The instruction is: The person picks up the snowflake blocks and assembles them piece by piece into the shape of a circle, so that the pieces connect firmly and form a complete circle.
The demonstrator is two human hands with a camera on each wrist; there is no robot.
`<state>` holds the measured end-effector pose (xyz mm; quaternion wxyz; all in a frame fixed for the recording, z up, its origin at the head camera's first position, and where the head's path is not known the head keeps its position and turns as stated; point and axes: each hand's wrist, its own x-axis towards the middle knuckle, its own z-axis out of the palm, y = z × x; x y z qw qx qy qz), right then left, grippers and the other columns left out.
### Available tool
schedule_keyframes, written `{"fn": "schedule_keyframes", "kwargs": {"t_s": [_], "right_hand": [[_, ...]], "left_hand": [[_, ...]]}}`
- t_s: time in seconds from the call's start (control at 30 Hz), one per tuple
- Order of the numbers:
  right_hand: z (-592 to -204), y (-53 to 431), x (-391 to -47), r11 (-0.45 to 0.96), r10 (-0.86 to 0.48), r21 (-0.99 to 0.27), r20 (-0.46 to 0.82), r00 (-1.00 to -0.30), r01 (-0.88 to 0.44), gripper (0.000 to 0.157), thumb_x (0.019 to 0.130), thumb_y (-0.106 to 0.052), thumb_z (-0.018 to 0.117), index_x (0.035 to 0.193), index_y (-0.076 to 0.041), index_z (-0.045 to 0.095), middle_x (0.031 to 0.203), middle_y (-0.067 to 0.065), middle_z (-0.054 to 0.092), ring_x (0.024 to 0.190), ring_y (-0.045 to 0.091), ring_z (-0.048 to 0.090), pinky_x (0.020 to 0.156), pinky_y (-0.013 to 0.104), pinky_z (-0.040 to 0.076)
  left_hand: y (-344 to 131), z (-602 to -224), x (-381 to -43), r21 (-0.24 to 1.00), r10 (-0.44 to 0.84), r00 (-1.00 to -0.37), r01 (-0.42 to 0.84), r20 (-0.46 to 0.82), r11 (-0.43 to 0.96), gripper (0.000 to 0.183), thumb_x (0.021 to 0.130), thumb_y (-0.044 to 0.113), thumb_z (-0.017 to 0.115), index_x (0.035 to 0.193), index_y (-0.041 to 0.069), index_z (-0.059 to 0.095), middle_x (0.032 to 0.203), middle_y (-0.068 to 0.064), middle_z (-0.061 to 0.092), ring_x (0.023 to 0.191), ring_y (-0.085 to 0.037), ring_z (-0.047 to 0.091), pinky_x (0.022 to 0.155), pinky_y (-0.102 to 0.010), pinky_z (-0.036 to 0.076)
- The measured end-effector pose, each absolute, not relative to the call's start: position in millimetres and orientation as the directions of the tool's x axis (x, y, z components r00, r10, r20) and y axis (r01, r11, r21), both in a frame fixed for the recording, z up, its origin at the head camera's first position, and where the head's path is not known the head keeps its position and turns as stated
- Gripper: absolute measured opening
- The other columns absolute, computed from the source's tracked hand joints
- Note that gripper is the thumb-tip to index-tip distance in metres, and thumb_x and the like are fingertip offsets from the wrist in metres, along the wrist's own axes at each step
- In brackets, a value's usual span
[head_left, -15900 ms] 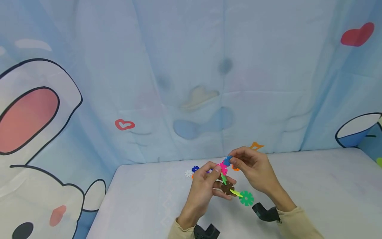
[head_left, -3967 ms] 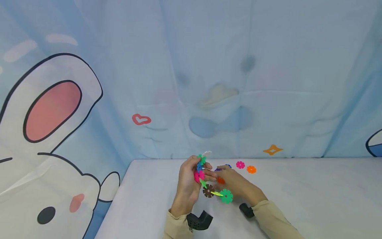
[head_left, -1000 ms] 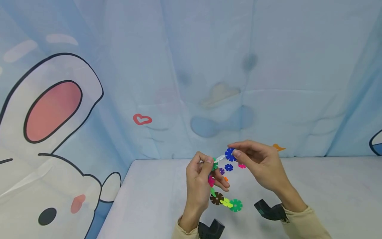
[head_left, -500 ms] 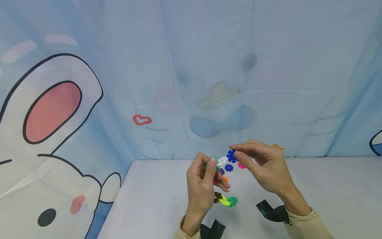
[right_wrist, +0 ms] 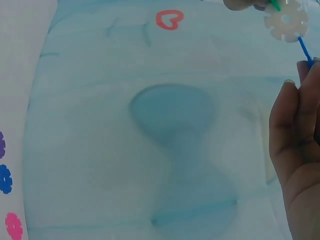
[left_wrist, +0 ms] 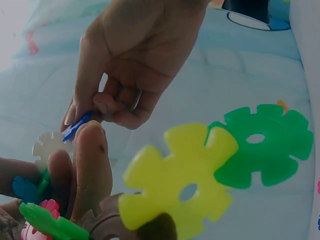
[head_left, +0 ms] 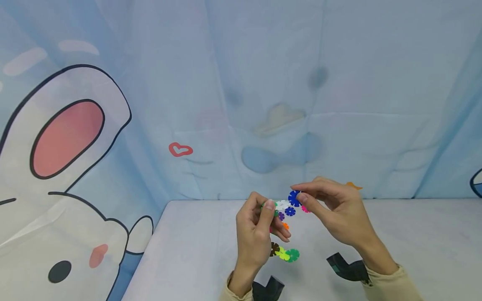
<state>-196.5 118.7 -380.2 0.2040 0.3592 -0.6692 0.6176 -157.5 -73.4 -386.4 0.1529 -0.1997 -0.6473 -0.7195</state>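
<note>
My left hand point(head_left: 254, 238) pinches a notched green plastic disc point(right_wrist: 276, 5), my right hand point(head_left: 337, 213) a dark-blue one point(head_left: 294, 198); twisting risks slippage.

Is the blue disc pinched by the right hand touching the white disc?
Touching. In the right wrist view, the blue disc, seen edge-on, meets the rim of the white disc.

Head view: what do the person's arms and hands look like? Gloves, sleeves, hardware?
Left hand and right hand: no gloves visible. Left sleeve and right sleeve: plain beige, long, ending near the wrists. Left wrist camera and right wrist camera: black, bent housings. No cables visible; no legible markings.
</note>
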Motion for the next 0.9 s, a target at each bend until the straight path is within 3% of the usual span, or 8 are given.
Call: {"fn": "schedule_keyframes", "kwargs": {"t_s": [0.23, 0.63, 0.9], "right_hand": [[-380.6, 118.8, -196.4, 0.023, -0.229, -0.669, 0.72, -0.655, -0.743, 0.036, 0.089, 0.024, 0.067, 0.115, 0.002, 0.077, 0.1, 0.006, 0.076, 0.081, 0.012, 0.065, 0.077, 0.017, 0.058], [-379.6, 121.8, -195.8, 0.103, -0.215, -0.674, 0.703, -0.678, -0.732, 0.032, 0.089, 0.021, 0.069, 0.115, 0.003, 0.076, 0.104, 0.003, 0.077, 0.092, 0.012, 0.071, 0.092, 0.017, 0.061], [-380.9, 117.1, -195.3, 0.019, -0.227, -0.647, 0.739, -0.634, -0.762, 0.035, 0.089, 0.023, 0.068, 0.114, 0.001, 0.077, 0.101, 0.007, 0.076, 0.084, 0.012, 0.065, 0.082, 0.017, 0.058]], "left_hand": [[-71.0, -388.1, -158.1, 0.853, 0.014, -0.859, 0.506, 0.512, -0.126, 0.023, 0.113, 0.009, 0.048, 0.093, -0.002, 0.053, 0.062, -0.027, 0.056, 0.044, -0.02, 0.067, 0.042, -0.043, 0.06], [-68.6, -389.5, -158.8, 0.854, 0.012, -0.864, 0.496, 0.504, -0.154, 0.024, 0.113, 0.009, 0.046, 0.093, -0.003, 0.051, 0.064, -0.028, 0.056, 0.045, -0.019, 0.067, 0.042, -0.044, 0.06], [-67.7, -388.9, -157.3, 0.863, 0.033, -0.867, 0.49, 0.497, -0.125, 0.024, 0.112, 0.01, 0.048, 0.092, -0.002, 0.052, 0.063, -0.026, 0.056, 0.044, -0.022, 0.067, 0.043, -0.043, 0.06]]}}
